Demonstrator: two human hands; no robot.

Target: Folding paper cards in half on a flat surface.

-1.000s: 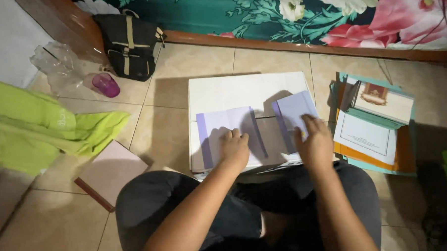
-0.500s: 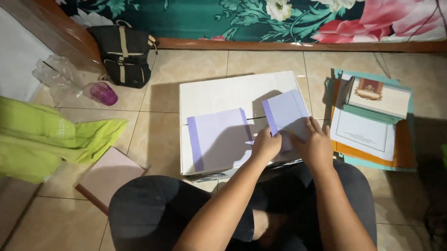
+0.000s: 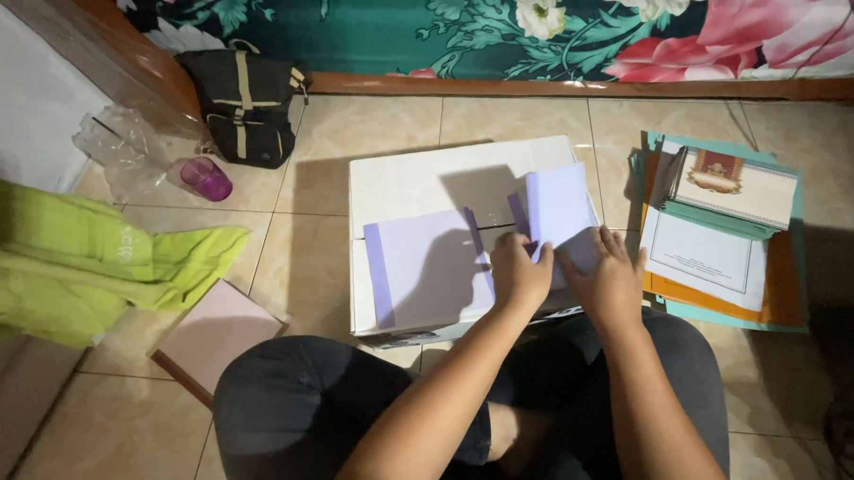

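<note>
At frame centre, both hands, left hand (image 3: 520,270) and right hand (image 3: 606,279), are closed on a lavender sheet (image 3: 560,210) above a white box (image 3: 444,181). A second lavender sheet (image 3: 426,266) lies left; a paper stack (image 3: 721,249) sits right.

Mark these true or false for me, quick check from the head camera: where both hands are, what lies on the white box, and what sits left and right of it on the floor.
1. Both hands, left hand and right hand, are on the small lilac sheet. True.
2. The larger lilac sheet lies flat on the white box, untouched by either hand. True.
3. The stack of cards and folders lies to the left of the box. False: it lies to the right.
4. The purple cup stands on the box. False: it is on the floor tiles, near the black bag.
5. A green cloth lies at the left. True.
</note>
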